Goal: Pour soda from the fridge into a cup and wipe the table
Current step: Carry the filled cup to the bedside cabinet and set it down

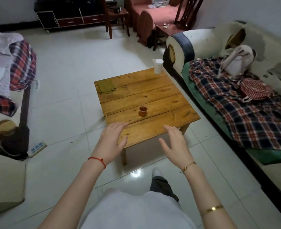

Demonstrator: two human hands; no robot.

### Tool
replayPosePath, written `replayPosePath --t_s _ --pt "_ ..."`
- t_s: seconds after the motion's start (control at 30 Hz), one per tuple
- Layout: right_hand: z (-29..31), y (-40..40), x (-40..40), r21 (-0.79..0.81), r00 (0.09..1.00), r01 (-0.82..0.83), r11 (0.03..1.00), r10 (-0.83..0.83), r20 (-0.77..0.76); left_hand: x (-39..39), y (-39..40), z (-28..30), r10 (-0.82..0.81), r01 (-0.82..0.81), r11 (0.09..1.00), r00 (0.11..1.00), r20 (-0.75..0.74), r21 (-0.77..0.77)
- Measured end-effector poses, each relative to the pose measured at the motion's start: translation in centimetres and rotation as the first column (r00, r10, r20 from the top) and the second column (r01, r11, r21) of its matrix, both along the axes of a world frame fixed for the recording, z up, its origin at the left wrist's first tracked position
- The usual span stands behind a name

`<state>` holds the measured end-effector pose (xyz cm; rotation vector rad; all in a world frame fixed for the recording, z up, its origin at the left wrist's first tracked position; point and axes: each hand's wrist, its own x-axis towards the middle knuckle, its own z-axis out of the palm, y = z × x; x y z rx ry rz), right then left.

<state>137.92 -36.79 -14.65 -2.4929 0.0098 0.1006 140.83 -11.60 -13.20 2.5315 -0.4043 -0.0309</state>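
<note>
Both my hands hover above the near edge of the square wooden plank table (153, 128), holding nothing: my left hand (112, 139) with fingers straight and flat, my right hand (175, 141) spread and relaxed. Between and beyond them a small clear cup of amber-brown soda (143, 110) stands upright near the table's middle. An olive-green folded cloth (106, 85) lies at the far left corner, a white lidded jug (158, 66) at the far right corner, beside a sofa with plaid blanket (235, 103) crowding the right edge.

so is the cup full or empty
Partly full: the clear cup stands upright on the table with brown liquid inside. The exact level is hard to tell.
</note>
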Motion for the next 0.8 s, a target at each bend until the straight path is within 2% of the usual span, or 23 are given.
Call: replayPosePath --t_s 0.2,0.33,0.6,0.8 --pt "-1.7 -4.3 9.6 0.014 0.997 -0.069 0.997 0.070 -0.031 7.0 -4.0 -1.4 0.111 -0.111 0.994 0.993 -0.041 0.000" --pt "-1.7 -7.6 16.5 0.029 0.985 -0.156 0.987 0.158 -0.066 11.5 -7.7 -1.9 0.238 -0.241 0.970 0.968 -0.076 -0.025" --pt "-3.4 -12.7 28.6 -0.005 0.961 -0.244 0.970 0.241 -0.139 18.7 -13.4 -4.5 0.497 -0.523 0.845 0.846 -0.194 -0.116" --pt "-7.5 -13.8 34.4 0.006 0.931 -0.224 0.974 0.216 -0.293 23.2 -15.1 -8.7 0.552 -0.605 0.792 0.766 -0.331 -0.079"
